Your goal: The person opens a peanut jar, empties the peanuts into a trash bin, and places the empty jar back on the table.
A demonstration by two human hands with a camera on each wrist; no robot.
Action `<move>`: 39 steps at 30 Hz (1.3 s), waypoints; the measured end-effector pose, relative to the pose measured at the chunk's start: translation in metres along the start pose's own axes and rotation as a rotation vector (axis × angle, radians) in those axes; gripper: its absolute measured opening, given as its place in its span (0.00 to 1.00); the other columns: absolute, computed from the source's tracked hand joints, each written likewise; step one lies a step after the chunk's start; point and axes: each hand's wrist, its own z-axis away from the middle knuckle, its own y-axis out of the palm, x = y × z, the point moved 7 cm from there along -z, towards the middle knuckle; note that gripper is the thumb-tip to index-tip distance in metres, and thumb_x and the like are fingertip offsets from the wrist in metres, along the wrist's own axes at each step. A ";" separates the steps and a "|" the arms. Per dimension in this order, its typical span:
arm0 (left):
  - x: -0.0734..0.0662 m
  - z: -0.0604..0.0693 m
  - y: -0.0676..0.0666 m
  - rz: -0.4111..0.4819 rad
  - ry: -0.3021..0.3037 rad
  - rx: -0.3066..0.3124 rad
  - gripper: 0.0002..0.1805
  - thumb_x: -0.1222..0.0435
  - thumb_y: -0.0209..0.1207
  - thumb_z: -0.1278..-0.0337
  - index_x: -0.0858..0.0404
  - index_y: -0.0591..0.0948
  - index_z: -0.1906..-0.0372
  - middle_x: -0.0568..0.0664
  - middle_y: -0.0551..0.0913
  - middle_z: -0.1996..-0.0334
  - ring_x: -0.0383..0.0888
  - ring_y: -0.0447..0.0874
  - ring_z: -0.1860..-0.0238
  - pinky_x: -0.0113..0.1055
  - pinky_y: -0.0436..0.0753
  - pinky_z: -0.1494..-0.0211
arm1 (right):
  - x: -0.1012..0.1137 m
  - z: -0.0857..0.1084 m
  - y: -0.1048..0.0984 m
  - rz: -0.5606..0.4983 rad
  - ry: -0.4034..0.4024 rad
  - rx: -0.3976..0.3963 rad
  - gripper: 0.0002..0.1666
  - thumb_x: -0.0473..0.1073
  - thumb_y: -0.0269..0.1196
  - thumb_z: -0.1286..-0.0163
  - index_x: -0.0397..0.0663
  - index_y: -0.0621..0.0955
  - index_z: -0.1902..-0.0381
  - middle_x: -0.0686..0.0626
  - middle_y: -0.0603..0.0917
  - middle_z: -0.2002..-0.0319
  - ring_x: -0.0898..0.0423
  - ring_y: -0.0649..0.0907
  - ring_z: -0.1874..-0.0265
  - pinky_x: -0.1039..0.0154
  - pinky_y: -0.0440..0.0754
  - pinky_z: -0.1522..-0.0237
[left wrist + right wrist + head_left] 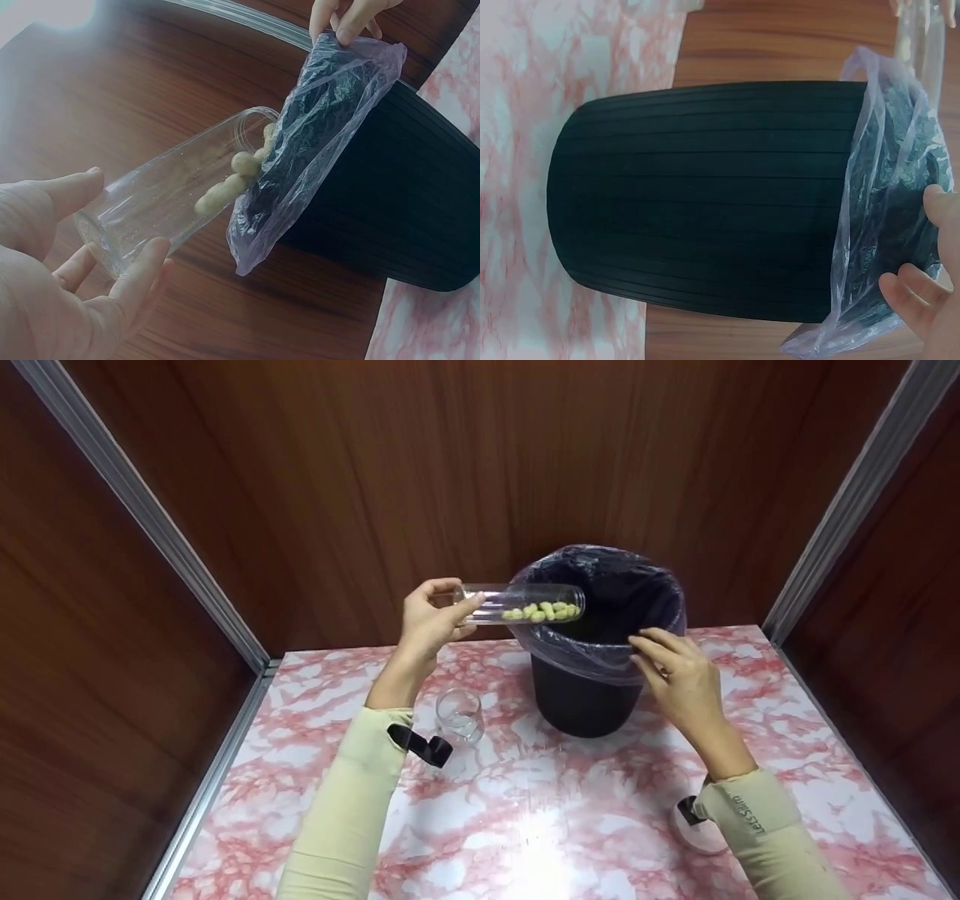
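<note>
My left hand [431,619] grips a clear straight-sided glass [487,596] near its base. The glass is tipped onto its side, its mouth at the left rim of a black bin [585,705]. Several pale yellow-green lumps that look like peanuts in their shells [551,611] lie along its lower side toward the mouth. A translucent purple bin bag [577,660] lines the bin and folds over its rim. At the bin's right front, my right hand [682,679] pinches the bag's edge between thumb and fingers [349,34]. What lies deep inside the bin is hidden.
Left of the bin, a second clear glass [459,714] stands on the red-and-white marbled tabletop [495,810]. A round clear piece [705,840] lies partly beneath my right forearm. Brown wood-look panels [375,495] enclose the back and sides.
</note>
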 end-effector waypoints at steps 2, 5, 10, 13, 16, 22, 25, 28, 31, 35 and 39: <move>0.000 0.000 0.000 -0.002 -0.005 -0.001 0.23 0.72 0.72 0.52 0.67 0.77 0.50 0.56 0.74 0.60 0.45 0.80 0.67 0.42 0.87 0.61 | 0.000 0.000 0.000 -0.004 0.000 0.001 0.18 0.32 0.73 0.45 0.48 0.88 0.54 0.49 0.85 0.52 0.50 0.82 0.59 0.64 0.76 0.66; -0.001 -0.001 0.000 -0.010 -0.007 -0.003 0.23 0.71 0.72 0.53 0.67 0.77 0.50 0.56 0.74 0.60 0.45 0.81 0.67 0.42 0.87 0.61 | 0.000 0.000 0.000 0.000 0.000 0.000 0.18 0.32 0.73 0.45 0.48 0.88 0.54 0.49 0.85 0.52 0.50 0.82 0.60 0.67 0.75 0.67; -0.004 0.000 0.001 -0.028 -0.008 0.004 0.23 0.71 0.72 0.53 0.66 0.77 0.50 0.57 0.74 0.58 0.46 0.82 0.65 0.45 0.86 0.58 | -0.001 0.000 0.000 -0.002 0.005 -0.005 0.18 0.32 0.73 0.45 0.47 0.88 0.55 0.48 0.85 0.52 0.50 0.82 0.61 0.71 0.75 0.67; -0.006 0.000 0.002 -0.035 -0.006 0.012 0.23 0.70 0.72 0.53 0.66 0.77 0.50 0.58 0.74 0.58 0.47 0.82 0.65 0.47 0.86 0.56 | -0.001 0.000 -0.001 0.004 0.005 -0.008 0.18 0.32 0.73 0.45 0.47 0.88 0.55 0.48 0.85 0.52 0.50 0.82 0.61 0.71 0.75 0.68; -0.008 0.000 0.002 -0.045 0.009 0.011 0.23 0.70 0.72 0.53 0.66 0.77 0.50 0.58 0.74 0.58 0.49 0.83 0.64 0.46 0.86 0.58 | -0.001 0.000 0.000 0.008 0.001 -0.003 0.18 0.32 0.73 0.45 0.47 0.88 0.54 0.48 0.85 0.52 0.50 0.82 0.60 0.69 0.76 0.68; -0.010 0.003 0.003 -0.067 0.056 0.018 0.25 0.71 0.73 0.55 0.67 0.78 0.48 0.62 0.74 0.56 0.47 0.81 0.65 0.46 0.87 0.61 | 0.000 0.000 0.000 -0.004 0.006 -0.004 0.18 0.32 0.73 0.44 0.47 0.88 0.55 0.47 0.85 0.52 0.49 0.81 0.61 0.69 0.75 0.68; -0.010 0.003 0.004 -0.073 0.069 0.025 0.24 0.72 0.73 0.55 0.66 0.78 0.49 0.64 0.74 0.56 0.46 0.80 0.67 0.51 0.86 0.58 | 0.000 0.001 0.000 0.001 0.009 -0.003 0.18 0.32 0.73 0.44 0.47 0.88 0.55 0.48 0.85 0.52 0.49 0.81 0.63 0.69 0.75 0.68; -0.010 0.004 0.005 -0.082 0.081 0.019 0.25 0.72 0.73 0.56 0.67 0.79 0.49 0.62 0.75 0.57 0.46 0.80 0.67 0.52 0.85 0.57 | 0.000 0.001 0.001 0.004 0.010 0.000 0.18 0.33 0.73 0.44 0.48 0.88 0.55 0.48 0.85 0.52 0.50 0.81 0.63 0.69 0.76 0.68; -0.011 0.004 0.005 -0.084 0.083 0.015 0.25 0.72 0.74 0.56 0.67 0.79 0.50 0.60 0.75 0.59 0.47 0.81 0.67 0.52 0.85 0.58 | 0.000 0.001 0.001 0.006 0.009 0.001 0.18 0.33 0.73 0.44 0.48 0.88 0.54 0.48 0.85 0.52 0.50 0.81 0.63 0.69 0.76 0.69; -0.012 0.004 0.006 -0.077 0.090 0.016 0.24 0.72 0.74 0.56 0.66 0.79 0.51 0.60 0.75 0.58 0.47 0.81 0.67 0.49 0.86 0.60 | -0.002 0.000 0.001 -0.006 0.016 -0.008 0.18 0.32 0.73 0.44 0.48 0.88 0.55 0.48 0.85 0.52 0.49 0.81 0.64 0.69 0.75 0.68; -0.018 0.004 0.005 -0.061 0.091 0.026 0.24 0.72 0.73 0.55 0.66 0.79 0.50 0.62 0.75 0.55 0.46 0.81 0.68 0.48 0.86 0.60 | -0.001 0.001 0.002 -0.015 0.009 -0.004 0.18 0.31 0.73 0.45 0.47 0.88 0.54 0.47 0.85 0.52 0.49 0.82 0.60 0.62 0.76 0.64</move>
